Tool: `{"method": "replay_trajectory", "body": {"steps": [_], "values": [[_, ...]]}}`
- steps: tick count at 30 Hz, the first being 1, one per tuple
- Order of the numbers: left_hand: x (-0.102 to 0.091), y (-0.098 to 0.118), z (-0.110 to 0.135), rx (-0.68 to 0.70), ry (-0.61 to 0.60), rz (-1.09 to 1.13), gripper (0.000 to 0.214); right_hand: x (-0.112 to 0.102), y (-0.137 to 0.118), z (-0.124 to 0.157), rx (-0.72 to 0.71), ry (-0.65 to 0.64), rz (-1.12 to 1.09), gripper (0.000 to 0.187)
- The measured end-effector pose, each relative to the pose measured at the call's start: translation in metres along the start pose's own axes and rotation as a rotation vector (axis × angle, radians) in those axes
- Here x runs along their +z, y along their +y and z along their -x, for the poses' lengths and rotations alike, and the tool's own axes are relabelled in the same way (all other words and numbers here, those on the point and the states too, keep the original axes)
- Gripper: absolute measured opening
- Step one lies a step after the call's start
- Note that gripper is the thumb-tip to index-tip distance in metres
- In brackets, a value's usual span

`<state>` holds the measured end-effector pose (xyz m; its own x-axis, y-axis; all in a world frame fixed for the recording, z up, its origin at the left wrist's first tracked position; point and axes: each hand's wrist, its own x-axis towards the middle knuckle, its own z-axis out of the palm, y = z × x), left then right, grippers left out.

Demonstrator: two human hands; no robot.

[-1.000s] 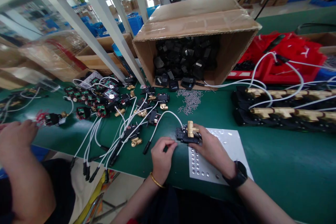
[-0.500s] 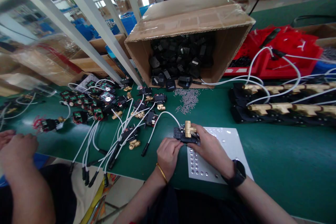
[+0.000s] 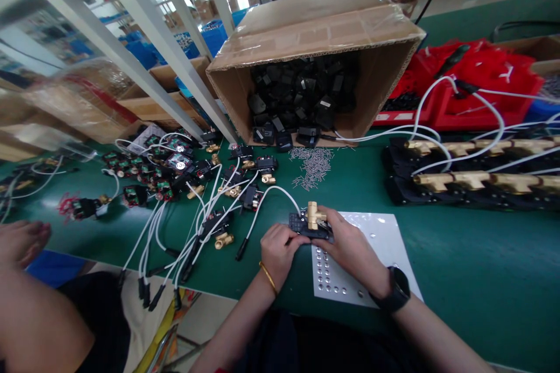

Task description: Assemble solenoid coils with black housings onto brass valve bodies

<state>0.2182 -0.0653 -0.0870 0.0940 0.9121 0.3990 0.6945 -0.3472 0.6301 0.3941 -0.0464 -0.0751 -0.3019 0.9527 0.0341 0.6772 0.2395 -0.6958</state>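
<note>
Both of my hands are on a black valve unit with a brass fitting (image 3: 311, 220) and a white cable, which rests on the green table at the upper left corner of a white perforated plate (image 3: 385, 250). My right hand (image 3: 350, 247), with a black watch on the wrist, grips the unit from the right. My left hand (image 3: 277, 253), with a gold bangle, is curled against the unit's left end, fingertips touching it.
A tipped cardboard box (image 3: 315, 41) full of black parts lies behind. Small metal pins (image 3: 312, 166) are scattered before it. Wired valve units (image 3: 210, 186) spread to the left, brass manifolds (image 3: 472, 178) to the right. Another person's hand (image 3: 20, 242) is at far left.
My left hand has moved right from the table onto the left end of the valve unit. The other person's hand at far left has drawn back toward the table edge.
</note>
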Motion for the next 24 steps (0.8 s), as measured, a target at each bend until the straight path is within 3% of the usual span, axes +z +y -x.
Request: {"method": "replay_trajectory", "body": {"steps": [6,11,13,16,18,24], "values": [[-0.002,-0.003,0.002,0.090,-0.055,-0.102,0.016,-0.001,-0.001,0.000,0.016,-0.015,0.008,0.055],[-0.003,0.000,0.010,0.066,-0.086,-0.097,0.010,-0.003,-0.003,0.000,0.020,-0.023,0.006,0.056],[-0.008,0.002,0.014,-0.018,-0.067,-0.043,0.009,-0.003,-0.003,0.000,0.019,-0.018,0.004,0.056],[-0.021,0.003,0.015,-0.325,0.002,0.014,0.011,-0.001,-0.002,0.000,0.040,0.016,0.012,0.057],[-0.030,0.000,0.012,-0.454,-0.004,0.015,0.012,0.001,-0.001,0.000,0.057,0.036,0.008,0.056],[-0.037,-0.007,-0.010,-0.340,-0.239,-0.007,0.013,-0.013,-0.006,-0.004,0.112,0.160,-0.048,0.053]]}}
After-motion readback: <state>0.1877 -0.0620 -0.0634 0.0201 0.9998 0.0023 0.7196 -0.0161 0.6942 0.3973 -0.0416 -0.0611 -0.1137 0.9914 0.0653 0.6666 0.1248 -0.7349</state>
